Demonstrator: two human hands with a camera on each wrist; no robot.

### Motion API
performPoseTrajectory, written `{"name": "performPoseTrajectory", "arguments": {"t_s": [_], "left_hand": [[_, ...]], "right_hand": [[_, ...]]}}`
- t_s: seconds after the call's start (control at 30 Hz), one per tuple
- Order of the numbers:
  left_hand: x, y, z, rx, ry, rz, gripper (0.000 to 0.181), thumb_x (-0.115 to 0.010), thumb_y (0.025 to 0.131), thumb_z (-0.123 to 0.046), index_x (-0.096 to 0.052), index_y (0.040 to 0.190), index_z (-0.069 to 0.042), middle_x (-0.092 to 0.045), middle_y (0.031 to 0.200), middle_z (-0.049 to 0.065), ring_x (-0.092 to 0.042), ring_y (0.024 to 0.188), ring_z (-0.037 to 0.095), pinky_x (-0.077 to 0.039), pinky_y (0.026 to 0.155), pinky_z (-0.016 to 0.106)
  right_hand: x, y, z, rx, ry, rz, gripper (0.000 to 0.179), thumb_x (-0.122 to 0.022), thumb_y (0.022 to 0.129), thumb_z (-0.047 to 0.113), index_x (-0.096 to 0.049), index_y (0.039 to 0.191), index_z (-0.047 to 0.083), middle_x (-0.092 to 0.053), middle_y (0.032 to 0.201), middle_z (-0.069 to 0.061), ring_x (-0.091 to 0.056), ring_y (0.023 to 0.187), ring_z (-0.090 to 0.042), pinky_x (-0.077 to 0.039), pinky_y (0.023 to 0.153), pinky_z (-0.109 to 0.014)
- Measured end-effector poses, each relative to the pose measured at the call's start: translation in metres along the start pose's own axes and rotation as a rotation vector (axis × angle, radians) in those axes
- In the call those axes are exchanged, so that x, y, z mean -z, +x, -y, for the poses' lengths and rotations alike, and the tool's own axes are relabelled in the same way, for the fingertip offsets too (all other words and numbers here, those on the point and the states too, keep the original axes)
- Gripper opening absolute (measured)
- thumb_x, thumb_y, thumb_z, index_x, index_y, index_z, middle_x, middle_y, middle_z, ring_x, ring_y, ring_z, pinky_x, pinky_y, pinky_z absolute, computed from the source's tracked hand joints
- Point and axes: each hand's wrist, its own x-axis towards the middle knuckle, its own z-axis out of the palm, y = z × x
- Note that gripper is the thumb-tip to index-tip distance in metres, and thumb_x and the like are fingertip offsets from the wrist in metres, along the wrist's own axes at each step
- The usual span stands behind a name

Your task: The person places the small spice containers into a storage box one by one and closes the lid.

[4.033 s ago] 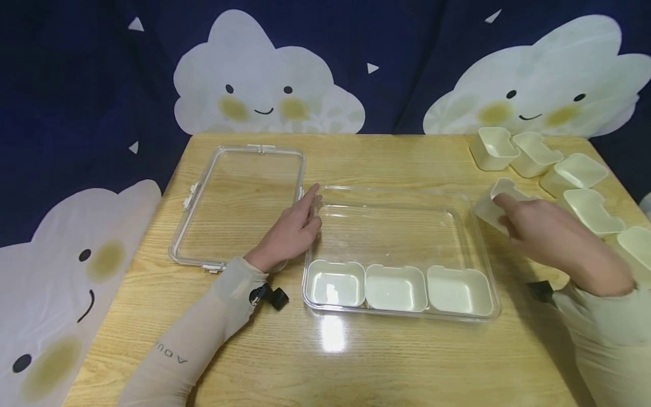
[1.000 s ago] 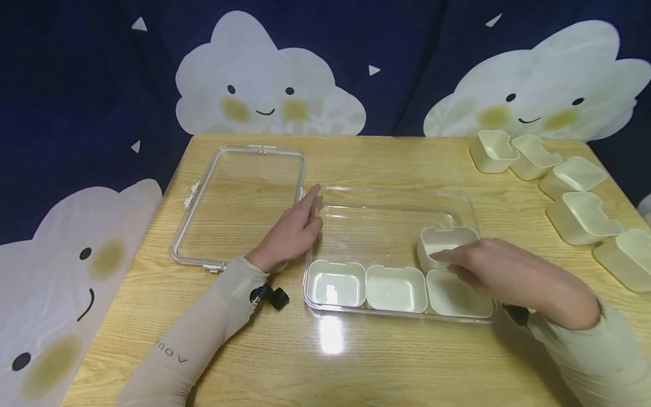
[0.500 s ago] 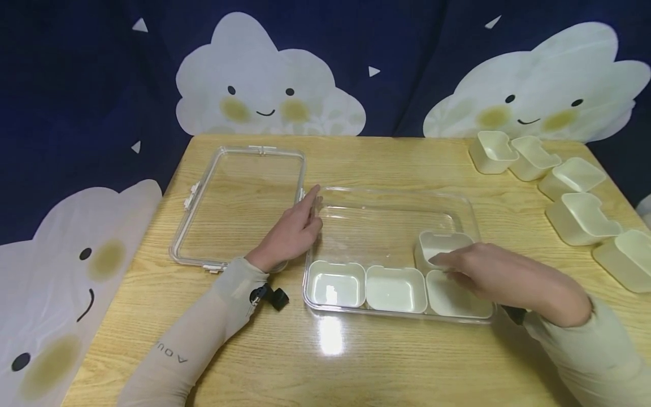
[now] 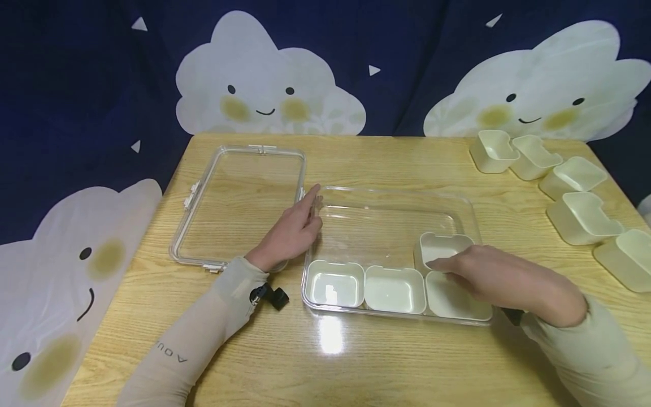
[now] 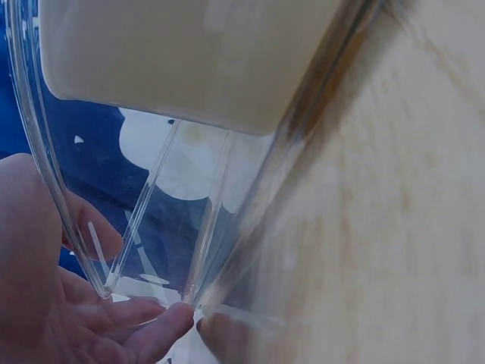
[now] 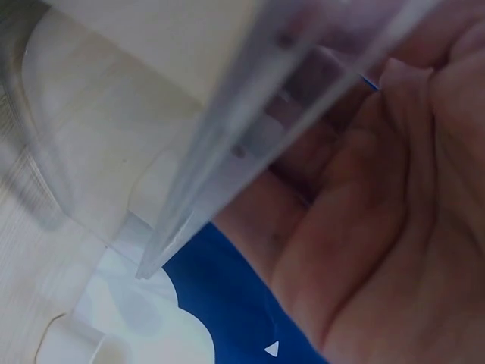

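Note:
A clear plastic box (image 4: 376, 217) lies in the middle of the table, with three cream bins (image 4: 395, 288) along its near side. My left hand (image 4: 287, 234) holds the box's left wall, index finger stretched along the edge. In the left wrist view the thumb and fingers (image 5: 163, 330) lie either side of the clear wall. My right hand (image 4: 488, 277) reaches over the box's right side and grips another cream bin (image 4: 445, 243) by its near rim. That bin sits inside the box, behind the right-hand front bin. Some right fingers are hidden under the hand.
A clear lid (image 4: 244, 203) with white clips lies left of the box. Several more cream bins (image 4: 582, 217) stand in a curved row along the table's right side. A dark cloud-print cloth (image 4: 396, 68) hangs behind the wooden table (image 4: 285, 362).
My right hand has brought a cream bin from the table's right side into the box and lowered it slightly behind the front row. My left hand has stayed on the box.

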Motion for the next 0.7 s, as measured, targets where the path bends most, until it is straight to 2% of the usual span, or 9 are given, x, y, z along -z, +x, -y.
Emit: {"name": "performPoseTrajectory", "arguments": {"t_s": [0.1,0.27,0.37,0.43,0.5,0.63,0.7], "left_hand": [[0.0001,-0.0002,0.0006,-0.001,0.007,0.003,0.074,-0.043,0.102,-0.023,-0.011,0.168,-0.016,-0.035,0.169,0.014,-0.036,0.154,0.024,-0.026,0.130,0.046],[0.0005,-0.0001,0.0013,-0.003,0.021,0.009,0.074,-0.043,0.102,-0.023,-0.011,0.168,-0.017,-0.034,0.169,0.013,-0.045,0.142,0.024,-0.027,0.130,0.046],[0.0007,-0.0002,0.0014,0.000,0.024,0.009,0.074,-0.043,0.102,-0.024,-0.011,0.168,-0.018,-0.033,0.170,0.013,-0.043,0.146,0.023,-0.026,0.130,0.046],[0.0008,-0.0003,0.0011,-0.001,0.024,0.007,0.074,-0.043,0.102,-0.024,-0.011,0.168,-0.017,-0.033,0.170,0.014,-0.040,0.150,0.024,-0.026,0.130,0.046],[0.0008,-0.0005,0.0005,-0.002,0.017,0.006,0.075,-0.043,0.101,-0.023,-0.012,0.168,-0.017,-0.043,0.163,0.018,-0.043,0.148,0.025,-0.030,0.128,0.046],[0.0009,-0.0004,0.0000,-0.007,0.003,0.005,0.074,-0.044,0.101,-0.022,-0.012,0.168,-0.015,-0.046,0.159,0.017,-0.048,0.137,0.027,-0.034,0.126,0.047],[0.0011,-0.0001,0.0001,-0.011,0.008,0.003,0.074,-0.043,0.101,-0.022,-0.013,0.168,-0.015,-0.045,0.161,0.016,-0.048,0.137,0.026,-0.034,0.126,0.047]], "right_hand": [[-0.0011,-0.0001,-0.0001,0.013,-0.015,-0.011,0.031,-0.067,0.094,0.003,-0.072,0.115,0.025,-0.041,0.061,0.014,-0.035,0.057,0.001,-0.034,0.052,-0.018],[-0.0015,-0.0001,0.0004,0.019,-0.021,-0.015,0.030,-0.067,0.094,0.003,-0.071,0.113,0.026,-0.040,0.061,0.014,-0.035,0.057,0.001,-0.034,0.052,-0.018],[-0.0017,0.0002,0.0001,0.018,-0.005,-0.003,0.030,-0.066,0.094,0.003,-0.070,0.111,0.027,-0.042,0.062,0.014,-0.037,0.058,0.001,-0.036,0.054,-0.018],[-0.0021,0.0003,-0.0007,0.027,0.003,0.004,0.030,-0.067,0.093,0.003,-0.069,0.113,0.025,-0.043,0.064,0.015,-0.038,0.059,0.002,-0.037,0.055,-0.018],[-0.0030,0.0003,-0.0019,0.036,0.007,0.008,0.031,-0.068,0.093,0.004,-0.070,0.117,0.022,-0.046,0.066,0.015,-0.040,0.061,0.002,-0.039,0.056,-0.019],[-0.0043,0.0002,-0.0040,0.055,0.007,0.009,0.034,-0.071,0.092,0.005,-0.069,0.124,0.015,-0.051,0.071,0.016,-0.042,0.065,0.002,-0.042,0.058,-0.020],[-0.0044,0.0003,-0.0044,0.055,0.013,0.014,0.035,-0.071,0.092,0.005,-0.069,0.126,0.013,-0.054,0.073,0.016,-0.043,0.066,0.002,-0.043,0.059,-0.020]]}}
